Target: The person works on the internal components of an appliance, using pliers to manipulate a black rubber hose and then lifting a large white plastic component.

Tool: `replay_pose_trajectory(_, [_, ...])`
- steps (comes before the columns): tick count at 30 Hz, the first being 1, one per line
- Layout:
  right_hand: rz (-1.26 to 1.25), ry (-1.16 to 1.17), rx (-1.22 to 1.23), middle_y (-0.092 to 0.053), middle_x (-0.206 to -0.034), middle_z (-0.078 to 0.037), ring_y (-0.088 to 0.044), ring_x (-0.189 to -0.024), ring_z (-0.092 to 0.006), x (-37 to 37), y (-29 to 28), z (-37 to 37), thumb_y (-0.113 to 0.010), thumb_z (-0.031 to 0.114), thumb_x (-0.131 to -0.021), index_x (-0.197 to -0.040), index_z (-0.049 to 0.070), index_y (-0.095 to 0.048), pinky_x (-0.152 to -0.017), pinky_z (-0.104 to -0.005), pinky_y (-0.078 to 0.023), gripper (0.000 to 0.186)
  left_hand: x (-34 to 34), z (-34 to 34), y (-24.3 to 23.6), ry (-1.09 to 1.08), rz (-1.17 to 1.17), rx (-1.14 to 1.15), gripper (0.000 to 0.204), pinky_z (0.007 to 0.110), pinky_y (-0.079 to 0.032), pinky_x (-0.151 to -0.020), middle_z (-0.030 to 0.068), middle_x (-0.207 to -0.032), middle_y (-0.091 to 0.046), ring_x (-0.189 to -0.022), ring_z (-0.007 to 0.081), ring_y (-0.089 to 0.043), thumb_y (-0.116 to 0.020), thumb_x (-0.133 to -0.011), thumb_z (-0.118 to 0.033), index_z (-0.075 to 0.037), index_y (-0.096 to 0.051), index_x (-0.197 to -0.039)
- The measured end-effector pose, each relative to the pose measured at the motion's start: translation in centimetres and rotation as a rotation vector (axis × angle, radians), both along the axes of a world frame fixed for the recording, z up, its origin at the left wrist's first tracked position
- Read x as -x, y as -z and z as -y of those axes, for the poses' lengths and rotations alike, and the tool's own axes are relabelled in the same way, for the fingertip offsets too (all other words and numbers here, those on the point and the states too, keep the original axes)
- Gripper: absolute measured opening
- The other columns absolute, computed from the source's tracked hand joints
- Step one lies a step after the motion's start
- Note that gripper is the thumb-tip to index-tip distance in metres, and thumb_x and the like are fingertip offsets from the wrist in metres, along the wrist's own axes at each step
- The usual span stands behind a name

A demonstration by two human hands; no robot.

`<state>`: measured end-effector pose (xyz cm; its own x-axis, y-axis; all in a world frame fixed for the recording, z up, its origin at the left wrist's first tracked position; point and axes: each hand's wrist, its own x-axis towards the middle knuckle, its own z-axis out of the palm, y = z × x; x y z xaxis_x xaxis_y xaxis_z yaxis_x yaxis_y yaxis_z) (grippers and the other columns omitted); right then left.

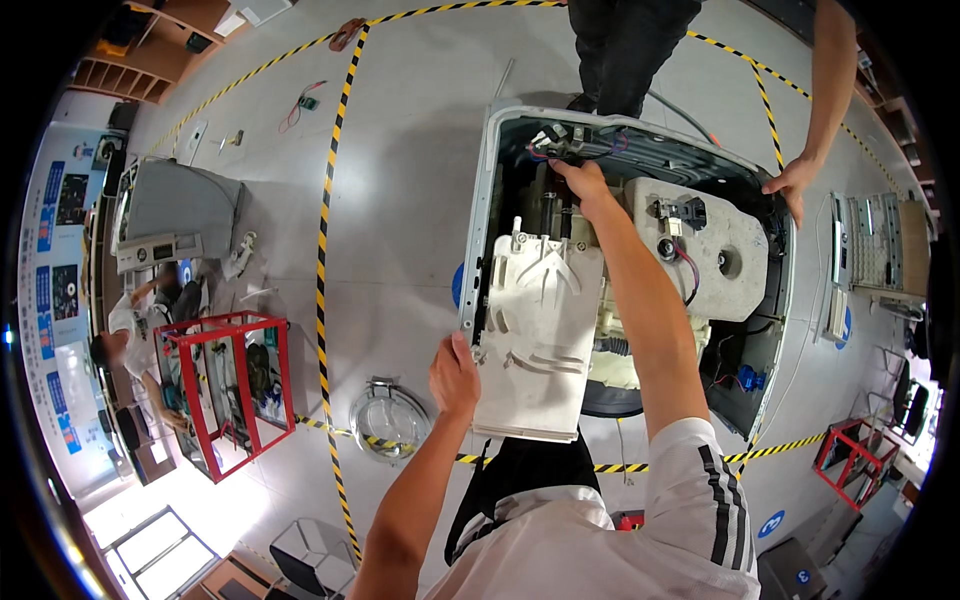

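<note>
An opened washing machine cabinet (487,190) stands before me, top panel off. A white plastic detergent drawer housing (540,340) lies in its left part, its front end jutting toward me. At the front left corner, my left hand (456,378) is closed round the cabinet's edge, close beside the housing. My right arm reaches across the machine. At the back, my right hand (585,185) is closed by the dark hoses (548,212) and the valve with wires (560,138); its fingertips are partly hidden. Right of my arm sits a grey concrete counterweight (740,215).
Another person's hand (790,187) grips the cabinet's back right edge; their dark-trousered legs (630,50) stand behind. On the floor lie a round door ring (390,420) and a multimeter (308,103). A red frame (240,400) stands left, near a crouching person. Striped tape (323,250) marks the floor.
</note>
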<state>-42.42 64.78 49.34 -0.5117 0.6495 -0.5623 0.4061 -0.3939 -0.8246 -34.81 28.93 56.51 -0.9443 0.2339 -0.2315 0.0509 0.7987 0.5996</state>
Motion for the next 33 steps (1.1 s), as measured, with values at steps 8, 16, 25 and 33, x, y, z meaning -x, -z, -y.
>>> replay_pose_trajectory(8, [-0.241,0.072,-0.357,-0.058,-0.125,-0.019,-0.059,-0.109,-0.0215,-11.2,-4.3,7.0,-0.072,0.019,-0.087,-0.134,-0.004,-0.047,-0.094,-0.0309,-0.047,0.058,-0.2,0.1,-0.1,-0.011,0.016,0.01,0.049,0.052,-0.045,-0.075,0.0227,-0.091,-0.066,-0.087,0.045,-0.06,-0.036,-0.102,-0.044,-0.002,-0.06,-0.094])
replay_pose_trajectory(16, [-0.148,-0.011,-0.36,-0.057,-0.124,-0.017,-0.058,-0.112,-0.0201,-25.5,-8.4,17.7,-0.064,0.011,-0.093,-0.138,-0.004,-0.042,-0.097,-0.0308,-0.045,0.053,0.0,0.1,0.0,-0.025,0.042,0.047,0.055,0.051,-0.047,-0.08,0.0221,-0.092,-0.067,-0.09,0.0443,-0.061,-0.032,-0.101,-0.049,-0.003,-0.063,-0.095])
replay_pose_trajectory(25, [-0.001,-0.081,0.184,-0.059,-0.12,-0.013,-0.059,-0.106,-0.0173,-32.1,-8.4,24.8,-0.067,0.022,-0.092,-0.135,-0.007,-0.042,-0.093,-0.029,-0.045,0.058,-0.1,-0.4,-1.4,-0.096,0.111,0.035,0.071,0.051,-0.046,-0.083,0.0245,-0.093,-0.066,-0.093,0.045,-0.06,-0.023,-0.099,-0.057,0.0,-0.065,-0.097])
replay_pose_trajectory(33, [-0.218,0.002,0.456,-0.055,-0.13,-0.015,-0.052,-0.12,-0.0217,-27.5,-5.3,25.9,-0.076,0.018,-0.084,-0.138,-0.005,-0.039,-0.103,-0.0327,-0.038,0.069,0.3,0.3,-0.8,-0.245,0.128,-0.091,0.083,0.048,-0.043,-0.091,0.0303,-0.1,-0.065,-0.099,0.0475,-0.059,-0.022,-0.097,-0.062,0.005,-0.069,-0.098])
